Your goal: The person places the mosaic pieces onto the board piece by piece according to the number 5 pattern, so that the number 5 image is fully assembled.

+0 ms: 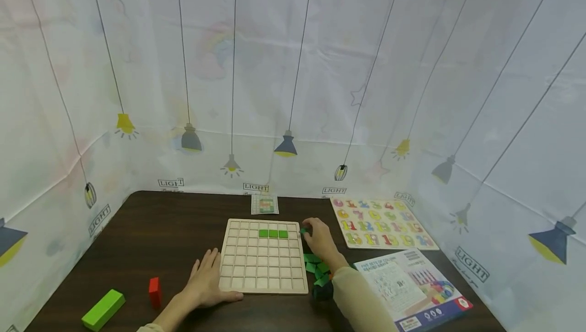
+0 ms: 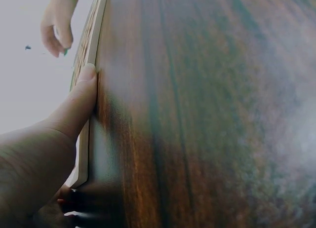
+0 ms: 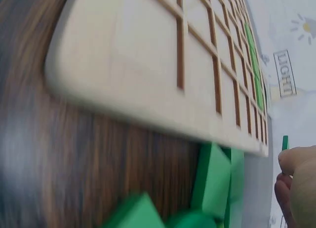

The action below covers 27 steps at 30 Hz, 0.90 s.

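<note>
dark wood-grain tabletop [image 1: 160, 240] carries a wooden grid board [image 1: 262, 261] at lower centre, the left hand [image 1: 207, 280], thumb spread wide, against its lower-left corner, while near its upper-right corner the right hand [image 1: 320, 240] pinches a green tile [image 1: 303, 231], likely light, stiff, best held by its edges.

Grid board [image 1: 262, 272] lies on bench [image 1: 183, 230], three set tiles [image 1: 273, 234] in its rear half, card [image 1: 264, 205] behind; left hand [image 1: 206, 281] at its left front corner, right hand [image 1: 320, 240] beside its right edge; loose tiles [image 1: 322, 267] right; number board [image 1: 389, 247] right rear, box [image 1: 412, 291] before that; one block [image 1: 103, 310] left front, another block [image 1: 155, 292] to its right.
</note>
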{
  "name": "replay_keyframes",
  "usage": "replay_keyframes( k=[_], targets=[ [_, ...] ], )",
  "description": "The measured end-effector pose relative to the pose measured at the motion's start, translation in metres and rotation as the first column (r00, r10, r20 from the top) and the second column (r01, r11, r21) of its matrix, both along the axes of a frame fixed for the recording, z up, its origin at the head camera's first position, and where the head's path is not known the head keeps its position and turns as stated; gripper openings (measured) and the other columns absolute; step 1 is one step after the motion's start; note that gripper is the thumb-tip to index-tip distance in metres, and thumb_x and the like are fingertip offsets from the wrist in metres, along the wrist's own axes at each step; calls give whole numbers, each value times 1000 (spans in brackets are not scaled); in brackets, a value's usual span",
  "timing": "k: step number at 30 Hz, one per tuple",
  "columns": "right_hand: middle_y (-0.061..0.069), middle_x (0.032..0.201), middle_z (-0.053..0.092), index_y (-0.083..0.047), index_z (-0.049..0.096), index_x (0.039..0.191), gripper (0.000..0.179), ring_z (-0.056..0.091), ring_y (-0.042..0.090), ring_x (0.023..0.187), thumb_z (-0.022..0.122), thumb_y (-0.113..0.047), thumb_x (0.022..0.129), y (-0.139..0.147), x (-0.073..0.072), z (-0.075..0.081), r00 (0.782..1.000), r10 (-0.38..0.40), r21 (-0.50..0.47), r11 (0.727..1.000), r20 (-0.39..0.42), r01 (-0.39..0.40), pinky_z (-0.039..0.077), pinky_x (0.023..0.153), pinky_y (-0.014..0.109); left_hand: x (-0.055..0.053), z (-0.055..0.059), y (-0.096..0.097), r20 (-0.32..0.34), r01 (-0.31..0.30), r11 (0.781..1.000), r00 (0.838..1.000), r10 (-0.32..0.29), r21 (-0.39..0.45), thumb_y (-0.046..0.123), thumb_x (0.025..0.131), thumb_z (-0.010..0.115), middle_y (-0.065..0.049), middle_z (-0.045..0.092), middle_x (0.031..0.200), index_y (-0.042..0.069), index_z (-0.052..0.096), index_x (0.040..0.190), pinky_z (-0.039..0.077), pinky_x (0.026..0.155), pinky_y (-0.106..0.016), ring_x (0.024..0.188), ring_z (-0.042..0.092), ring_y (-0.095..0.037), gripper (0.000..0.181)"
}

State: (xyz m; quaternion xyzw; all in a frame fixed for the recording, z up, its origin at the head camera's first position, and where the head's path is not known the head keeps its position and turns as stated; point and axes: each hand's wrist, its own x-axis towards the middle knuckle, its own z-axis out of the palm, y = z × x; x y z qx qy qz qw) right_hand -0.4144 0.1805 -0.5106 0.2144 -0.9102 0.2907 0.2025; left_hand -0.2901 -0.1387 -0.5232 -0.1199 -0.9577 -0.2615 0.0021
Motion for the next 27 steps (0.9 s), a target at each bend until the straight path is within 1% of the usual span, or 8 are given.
replay_keyframes(
  k=[5, 8, 12, 14, 18, 19, 21, 27],
  targets=[
    [13, 95, 60, 2, 62, 107, 26, 59, 25, 81, 66, 8, 82, -15, 0, -1, 999, 32, -20, 999, 12, -32, 50, 67, 33, 0, -2, 0, 14, 3, 1000, 1000, -3, 3, 69, 62, 73, -30, 21, 149, -14, 25, 142, 12, 106, -62, 138, 16, -44, 125],
    [11, 96, 59, 0, 62, 108, 26, 58, 24, 84, 65, 7, 83, -24, -1, -1, 999, 31, -11, 999, 23, -31, 50, 69, 33, -2, -2, 1, 13, 6, 1000, 1000, -6, 1, 71, 62, 72, -30, 20, 149, -13, 25, 143, 11, 107, -62, 138, 15, -44, 126],
    [11, 100, 59, 0, 62, 109, 26, 59, 24, 90, 65, 6, 84, -36, -4, -1, 997, 56, -6, 998, 57, -56, 52, 72, 31, -3, -1, 0, 12, 5, 1000, 1000, -5, 16, 71, 61, 72, -31, 20, 149, -14, 25, 142, 11, 106, -62, 138, 15, -44, 126],
    [11, 101, 59, 0, 61, 110, 26, 60, 25, 92, 65, 5, 85, -42, -5, 0, 995, 76, -6, 997, 67, -75, 53, 75, 30, -3, -1, -1, 12, 8, 999, 1000, -8, 32, 70, 61, 73, -31, 20, 148, -15, 25, 142, 10, 106, -63, 137, 15, -45, 126],
    [13, 103, 59, 2, 61, 111, 26, 60, 27, 95, 65, 5, 85, -56, -6, 0, 989, 123, -18, 992, 84, -122, 53, 77, 30, -2, -3, -3, -10, 23, 998, 1000, -22, 53, 71, 61, 72, -33, 20, 147, -16, 25, 140, 9, 105, -65, 136, 14, -47, 127],
    [14, 103, 60, 3, 60, 111, 26, 60, 28, 95, 65, 5, 85, -59, -6, 0, 987, 137, -20, 991, 83, -135, 53, 77, 30, -2, -5, -3, -18, 28, 999, 999, -28, 46, 71, 62, 71, -34, 19, 147, -16, 24, 140, 9, 104, -65, 136, 14, -48, 127],
    [15, 103, 60, 4, 60, 111, 26, 60, 29, 96, 66, 4, 85, -65, -6, -1, 983, 160, -27, 987, 86, -158, 53, 78, 32, -2, -4, -3, -22, 25, 999, 999, -24, 43, 71, 62, 72, -34, 20, 147, -16, 25, 141, 9, 105, -65, 136, 14, -48, 126],
    [15, 104, 61, 5, 61, 111, 26, 61, 29, 96, 66, 3, 86, -81, -6, -2, 978, 187, -23, 982, 90, -186, 52, 81, 33, -2, 0, -2, 1, 7, 1000, 1000, -7, 22, 70, 61, 73, -32, 21, 148, -14, 26, 141, 11, 106, -63, 137, 16, -46, 126]
  ],
)
